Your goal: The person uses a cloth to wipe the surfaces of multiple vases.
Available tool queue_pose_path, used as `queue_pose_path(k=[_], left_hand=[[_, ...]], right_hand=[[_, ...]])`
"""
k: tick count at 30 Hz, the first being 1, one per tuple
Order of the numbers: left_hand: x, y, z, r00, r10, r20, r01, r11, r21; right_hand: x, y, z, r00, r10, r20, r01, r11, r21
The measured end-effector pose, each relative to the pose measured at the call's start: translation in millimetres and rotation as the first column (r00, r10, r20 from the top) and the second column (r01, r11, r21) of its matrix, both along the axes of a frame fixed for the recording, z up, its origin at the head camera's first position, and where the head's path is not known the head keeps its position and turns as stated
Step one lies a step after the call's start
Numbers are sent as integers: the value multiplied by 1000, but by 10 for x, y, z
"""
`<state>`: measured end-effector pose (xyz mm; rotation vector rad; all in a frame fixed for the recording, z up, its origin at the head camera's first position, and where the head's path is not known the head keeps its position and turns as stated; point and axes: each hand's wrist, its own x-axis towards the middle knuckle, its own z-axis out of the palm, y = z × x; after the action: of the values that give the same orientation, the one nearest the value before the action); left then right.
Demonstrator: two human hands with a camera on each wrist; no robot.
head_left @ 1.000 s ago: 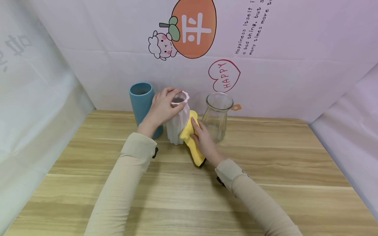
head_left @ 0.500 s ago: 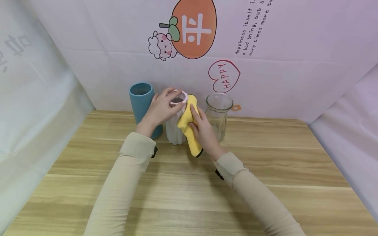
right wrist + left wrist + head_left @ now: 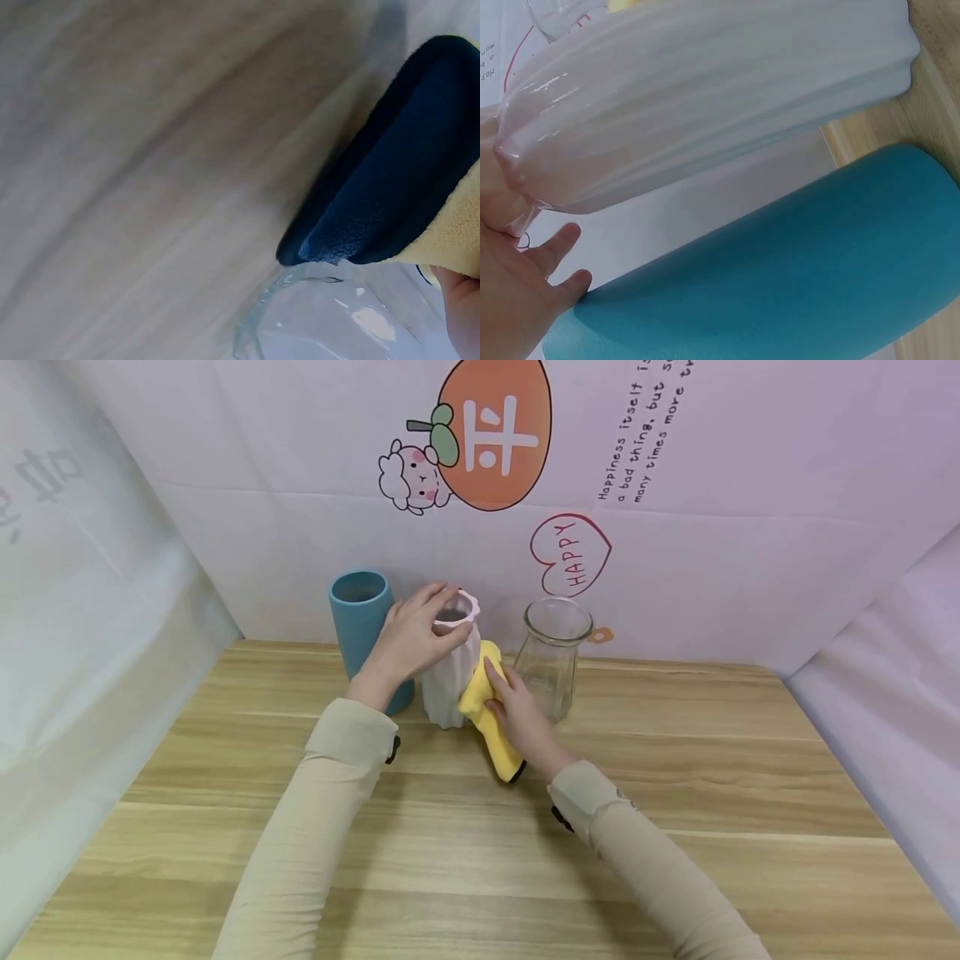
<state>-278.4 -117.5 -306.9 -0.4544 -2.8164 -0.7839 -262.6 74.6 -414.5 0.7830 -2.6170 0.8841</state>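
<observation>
A white ribbed vase (image 3: pixel 444 689) stands upright on the wooden table. At its neck my left hand (image 3: pixel 405 639) grips the scalloped rim, thumb at the near side and fingers over the far side. In the left wrist view the vase (image 3: pixel 705 105) fills the upper half, and one fingertip appears to touch the blue vase (image 3: pixel 795 255) beside it. My right hand (image 3: pixel 525 722) holds a folded yellow cloth (image 3: pixel 497 743) against the white vase's right side. The right wrist view shows the cloth's dark underside (image 3: pixel 397 165) and part of the hand (image 3: pixel 461 311).
Close on the left is the tall blue vase (image 3: pixel 358 631). A clear glass vase (image 3: pixel 558 681) stands just right of the cloth, partly behind my right hand. The wooden table (image 3: pixel 450 860) meets a printed white backdrop (image 3: pixel 300 543) behind the vases.
The cloth and my right hand went up along the white vase's side, then came back down to about where they were. My left hand has stayed at the rim.
</observation>
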Motion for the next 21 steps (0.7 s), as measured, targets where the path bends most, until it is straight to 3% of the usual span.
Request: queue_pose_path(k=[6,21], left_hand=[[10,12,0,1000,11,-11,-11,1000,-3],[28,19,0,999,16,-29,-15,1000,22]], right_hand=[[-2,19,-70,1000,9,6,-9,1000,26],[59,109,-17,997,55,-61,-56,998,-16]])
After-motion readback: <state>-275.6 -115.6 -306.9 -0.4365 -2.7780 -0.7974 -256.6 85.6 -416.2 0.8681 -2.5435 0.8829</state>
